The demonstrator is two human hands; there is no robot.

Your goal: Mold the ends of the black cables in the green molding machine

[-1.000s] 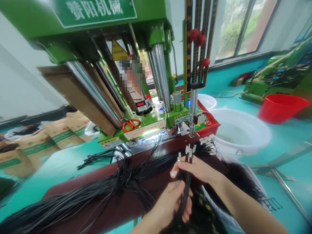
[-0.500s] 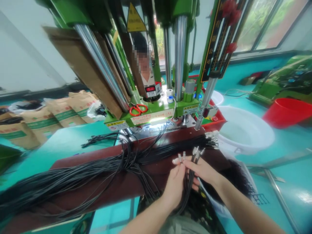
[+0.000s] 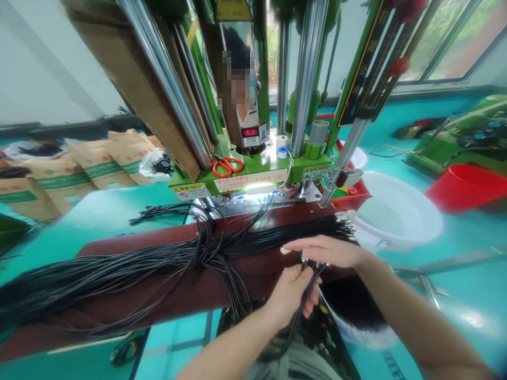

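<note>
My left hand (image 3: pixel 291 295) is closed around a small bundle of black cables (image 3: pixel 304 303) whose metal ends point up. Over those ends lies my right hand (image 3: pixel 328 250), palm down with its fingers stretched to the left, touching the tips. Just beyond both hands, a large bundle of black cables (image 3: pixel 277 236) runs along the dark red board (image 3: pixel 158 309), its metal ends at the right. More cables cross this bundle and spread to the left.
Behind the board stands a green press (image 3: pixel 253 171) with steel columns and red scissors (image 3: pixel 227 167) on it. White tubs (image 3: pixel 400 211) and a red bucket (image 3: pixel 467 187) are at the right. Paper sacks (image 3: pixel 59 174) line the left.
My right hand has moved from beside the metal ends to flat over them, its fingers now extended. The small bundle sits slightly lower in my left hand. The view has shifted a little.
</note>
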